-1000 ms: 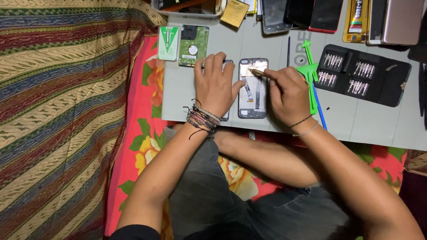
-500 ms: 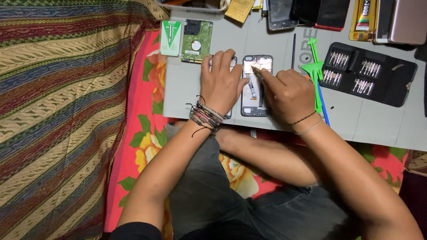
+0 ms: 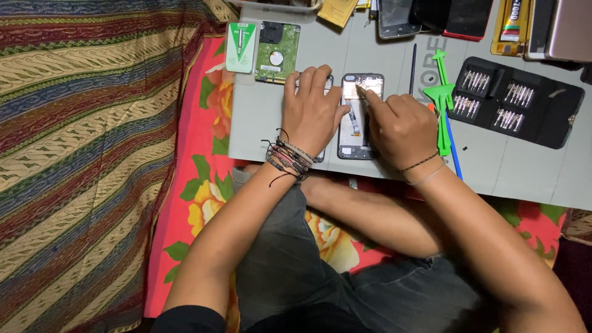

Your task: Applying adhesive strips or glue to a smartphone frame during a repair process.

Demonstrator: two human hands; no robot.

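Observation:
An opened phone [image 3: 359, 139] with its insides showing lies on a grey work mat [image 3: 271, 123]. My left hand [image 3: 311, 111] lies flat over a dark panel [image 3: 322, 154] just left of the phone, with its thumb against the phone's left edge. My right hand [image 3: 401, 126] rests over the phone's right side. Its forefinger is stretched out to the upper inside of the phone and the other fingers are curled. Whether something small is pinched at that fingertip is not visible. Both wrists wear bands.
A green hard-drive board [image 3: 277, 52] and a green-and-white packet [image 3: 240, 47] lie at the mat's upper left. Green plastic pry tools [image 3: 441, 92] and a black case of screwdriver bits [image 3: 515, 102] sit right of my hand. More phones [image 3: 398, 17] and a glue tube [image 3: 512, 24] line the far edge.
My right forefinger has slid a little toward the top of the opened phone. The left hand stays pressed on the panel. The view has shifted slightly.

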